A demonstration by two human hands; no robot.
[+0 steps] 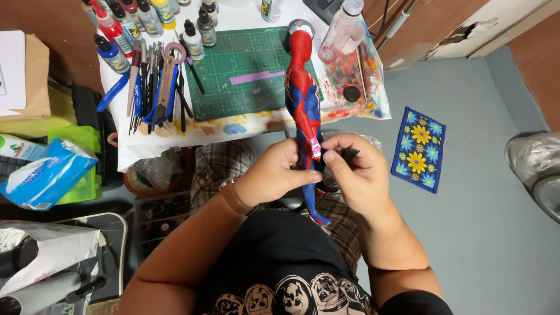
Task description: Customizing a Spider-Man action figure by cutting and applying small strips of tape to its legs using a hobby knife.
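Observation:
A red and blue action figure point(303, 99) stands upright over my lap, its head toward the table and its feet point(318, 216) down by my shirt. My left hand point(279, 174), with a brown watch strap on the wrist, grips the figure around its legs. My right hand point(357, 175) pinches near the figure's pale hand point(315, 149), and a small dark piece point(350, 154) sticks out between its fingers. Whether that piece belongs to the figure I cannot tell.
A white table carries a green cutting mat point(245, 70), several paint bottles point(125, 26), brushes and knives point(157, 87), and a stained palette point(350, 76). A tissue pack point(44, 175) lies left. A flowered cloth point(418, 149) is on the grey floor right.

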